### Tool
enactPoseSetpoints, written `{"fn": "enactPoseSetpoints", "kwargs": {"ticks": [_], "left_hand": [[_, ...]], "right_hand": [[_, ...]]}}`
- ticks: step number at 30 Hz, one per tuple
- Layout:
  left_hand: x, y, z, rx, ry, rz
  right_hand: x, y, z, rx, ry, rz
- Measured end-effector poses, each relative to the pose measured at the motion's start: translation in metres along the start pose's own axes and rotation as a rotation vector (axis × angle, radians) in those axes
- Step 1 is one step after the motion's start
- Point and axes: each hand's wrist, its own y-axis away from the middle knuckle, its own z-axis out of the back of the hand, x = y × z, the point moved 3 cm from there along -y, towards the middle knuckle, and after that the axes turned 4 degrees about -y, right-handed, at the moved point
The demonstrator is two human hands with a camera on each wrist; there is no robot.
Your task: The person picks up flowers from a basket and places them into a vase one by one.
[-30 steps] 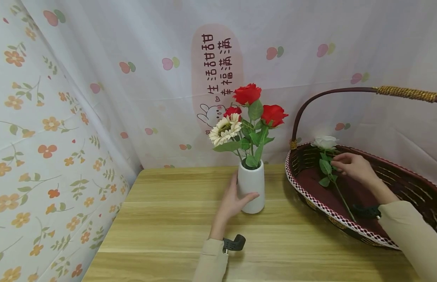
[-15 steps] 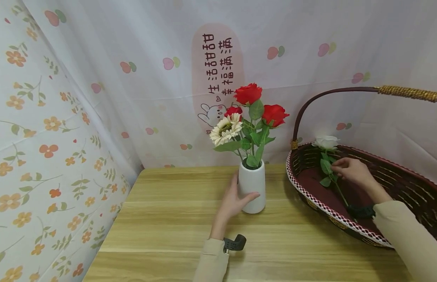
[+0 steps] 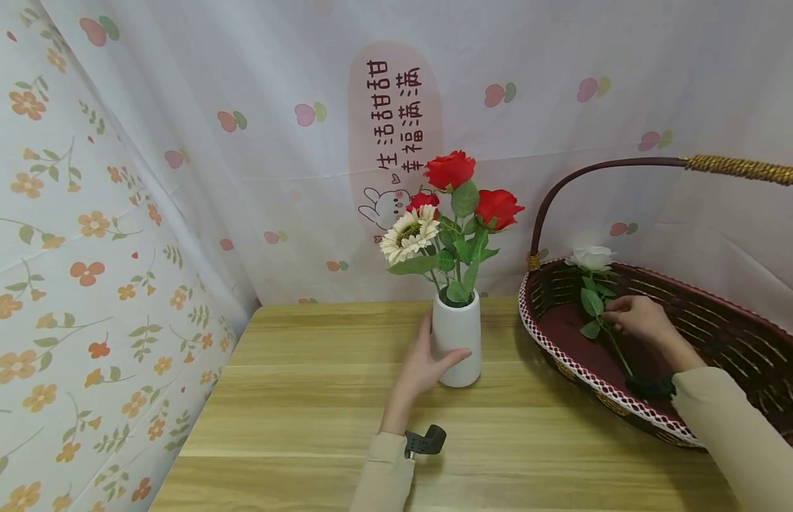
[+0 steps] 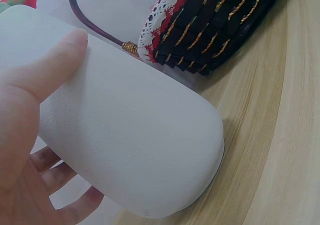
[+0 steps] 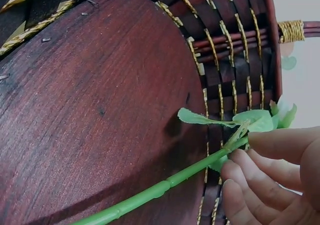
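Observation:
A white vase (image 3: 456,348) stands upright on the table, holding red roses (image 3: 450,171) and a cream daisy-like flower (image 3: 410,236). My left hand (image 3: 422,364) grips the vase from its left side, thumb across the front; the left wrist view shows several fingers curling behind the white wall (image 4: 145,120). Inside the basket at right, a white rose (image 3: 591,259) leans with its bloom by the far rim. My right hand (image 3: 642,318) pinches its green stem (image 5: 165,185) between thumb and index finger, just below the leaves. The stem's lower end is hidden by the wrist strap.
The dark woven basket (image 3: 565,359), with lace trim and a tall arched handle (image 3: 601,165), fills the table's right side. Its bottom (image 5: 100,100) is smooth reddish-brown. A printed curtain (image 3: 274,178) hangs behind the wooden table (image 3: 306,427).
My right hand has shifted slightly down along the stem of the white rose, its forearm moving a little left. My left hand and the vase stay in place.

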Motion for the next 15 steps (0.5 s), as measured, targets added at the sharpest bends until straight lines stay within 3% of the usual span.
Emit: {"fn": "enactPoseSetpoints", "kwargs": {"ticks": [15], "left_hand": [[0.0013,0.0001,-0.0002,0.003,0.008,0.002]], "right_hand": [[-0.0005,0.001,-0.0021,0.077,-0.017,-0.03]]}}
